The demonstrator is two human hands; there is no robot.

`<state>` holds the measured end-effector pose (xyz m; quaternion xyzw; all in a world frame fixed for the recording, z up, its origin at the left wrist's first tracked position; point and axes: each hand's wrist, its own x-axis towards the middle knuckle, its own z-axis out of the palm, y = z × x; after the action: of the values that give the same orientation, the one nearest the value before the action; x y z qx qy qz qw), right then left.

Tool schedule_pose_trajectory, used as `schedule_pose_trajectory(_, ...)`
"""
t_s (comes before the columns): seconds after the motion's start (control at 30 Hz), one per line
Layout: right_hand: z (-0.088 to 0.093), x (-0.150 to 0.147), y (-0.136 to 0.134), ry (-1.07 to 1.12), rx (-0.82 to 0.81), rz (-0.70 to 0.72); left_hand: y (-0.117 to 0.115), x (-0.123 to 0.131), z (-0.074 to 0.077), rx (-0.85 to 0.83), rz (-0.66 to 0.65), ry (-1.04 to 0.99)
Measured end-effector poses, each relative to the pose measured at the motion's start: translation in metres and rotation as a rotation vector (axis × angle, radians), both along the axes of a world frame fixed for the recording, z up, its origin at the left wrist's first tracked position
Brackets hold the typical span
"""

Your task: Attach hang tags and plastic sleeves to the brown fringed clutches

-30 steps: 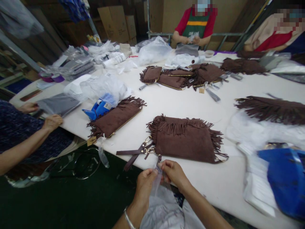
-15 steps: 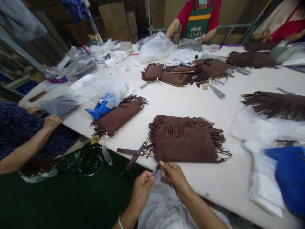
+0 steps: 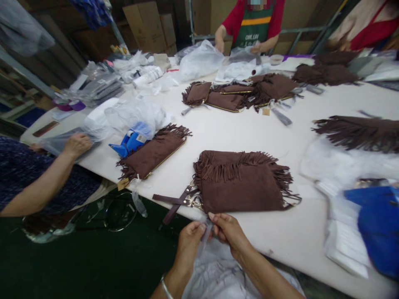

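Observation:
A brown suede fringed bag [image 3: 243, 182] lies on the white table [image 3: 230, 133] just ahead of me, its strap and gold clasps [image 3: 183, 200] hanging over the near edge. Below that edge, my left hand [image 3: 190, 241] and my right hand [image 3: 229, 231] meet, both pinching a small clear plastic piece [image 3: 206, 231] between their fingertips. More thin plastic [image 3: 215, 274] lies bunched in my lap under my wrists.
Another fringed bag [image 3: 152, 153] lies to the left beside a blue tape dispenser [image 3: 129, 142]. Several more bags [image 3: 237, 96] are piled mid-table and at the right [image 3: 355, 132]. A person at the left [image 3: 40, 182] handles plastic; another in a red shirt [image 3: 252, 25] works across the table.
My hands stayed together on the plastic piece, shifting only slightly. The person at the left moved a hand forward onto the table's plastic. The far worker's arms spread apart.

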<state>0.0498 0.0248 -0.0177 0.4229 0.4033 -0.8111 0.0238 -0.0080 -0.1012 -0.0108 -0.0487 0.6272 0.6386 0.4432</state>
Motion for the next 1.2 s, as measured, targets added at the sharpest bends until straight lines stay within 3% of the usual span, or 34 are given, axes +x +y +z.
schedule_pose_trajectory(0.17, 0.002, 0.003, 0.002, 0.015, 0.077, 0.041, 0.011, 0.000, 0.011, 0.043, -0.013, 0.018)
schedule_pose_trajectory(0.47, -0.007, 0.029, -0.003, 0.015, 0.402, 0.092, 0.018, -0.002, 0.004, -0.013, -0.002, 0.034)
schedule_pose_trajectory(0.57, -0.010, 0.030, -0.004, -0.014, 0.390, 0.166, 0.020, -0.001, 0.006, -0.040, -0.001, 0.062)
schedule_pose_trajectory(0.73, -0.014, 0.022, -0.001, -0.008, 0.370, 0.139, 0.022, -0.006, 0.008, -0.123, -0.041, 0.105)
schedule_pose_trajectory(0.87, -0.007, 0.020, 0.005, -0.021, 0.506, 0.185, 0.020, -0.011, 0.008, -0.154, -0.106, 0.073)
schedule_pose_trajectory(1.03, 0.006, 0.017, 0.009, -0.053, 0.802, 0.249, 0.020, -0.006, 0.011, -0.162, -0.042, 0.010)
schedule_pose_trajectory(1.2, 0.005, 0.016, 0.005, -0.075, 0.764, 0.173, 0.022, -0.002, 0.013, -0.137, 0.012, -0.037)
